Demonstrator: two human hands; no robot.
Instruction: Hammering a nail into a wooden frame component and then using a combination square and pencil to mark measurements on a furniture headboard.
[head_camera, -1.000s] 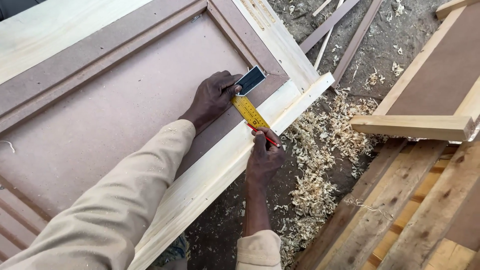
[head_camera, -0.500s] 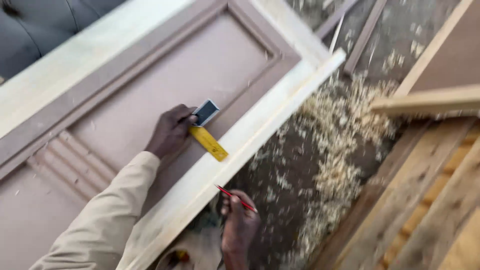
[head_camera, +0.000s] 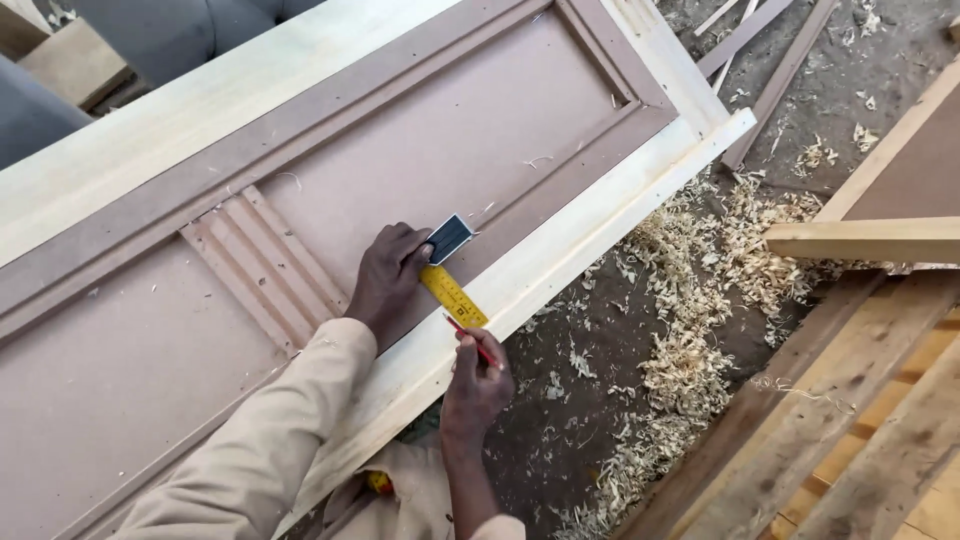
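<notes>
Yellow tape (head_camera: 453, 296) runs from left hand (head_camera: 388, 280), pinning its case, toward right hand (head_camera: 476, 385). R. hand pinches red pencil (head_camera: 470, 340), tip at tape's end on pale rail (head_camera: 560, 255).

We see wood shavings (head_camera: 690, 330) heaped on the dirt floor (head_camera: 580, 400), loose planks (head_camera: 860, 430) at right, thin strips (head_camera: 760, 60) above, and a grey cushion (head_camera: 190, 30) behind.

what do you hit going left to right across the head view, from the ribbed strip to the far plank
ribbed moulding strip → left hand → yellow measuring tape → wood shavings → pale plank
</notes>
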